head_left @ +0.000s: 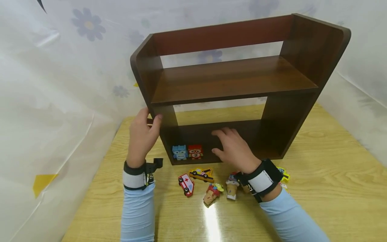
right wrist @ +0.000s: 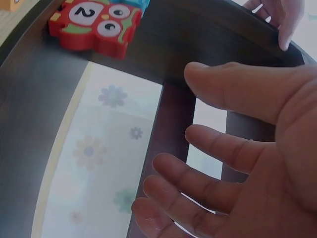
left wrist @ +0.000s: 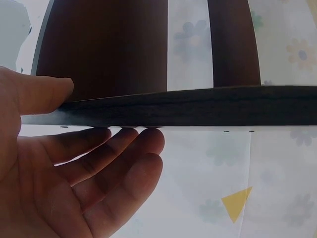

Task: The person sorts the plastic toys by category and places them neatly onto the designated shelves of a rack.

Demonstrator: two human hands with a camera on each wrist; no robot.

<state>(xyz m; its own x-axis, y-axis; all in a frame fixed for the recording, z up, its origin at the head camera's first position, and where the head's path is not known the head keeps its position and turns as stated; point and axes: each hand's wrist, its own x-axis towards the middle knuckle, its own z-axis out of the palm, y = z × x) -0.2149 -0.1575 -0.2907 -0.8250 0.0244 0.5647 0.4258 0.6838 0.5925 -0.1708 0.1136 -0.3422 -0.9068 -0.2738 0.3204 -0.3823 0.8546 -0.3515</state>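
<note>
A dark brown wooden shelf [head_left: 232,79] with two levels stands on the table. My left hand [head_left: 143,134] holds its left side panel, thumb on the inner side and fingers against the outer face, as the left wrist view shows. On the lower level, at the left corner, a blue owl block [head_left: 180,153] and a red owl block [head_left: 195,152] marked 2 stand side by side. To their right, in front of the lower opening, is my right hand [head_left: 235,148]. Its fingers are spread and loosely bent, with nothing in them, a short way from the red owl [right wrist: 94,27].
In front of the shelf lie a toy ambulance [head_left: 186,185], a yellow toy truck [head_left: 202,174] and two ice-cream-cone-like toys, one with a red top [head_left: 212,194], one upright-looking [head_left: 231,188]. A yellow-green toy [head_left: 283,174] is partly hidden by the right wrist. Flowered sheeting [head_left: 87,25] surrounds the table.
</note>
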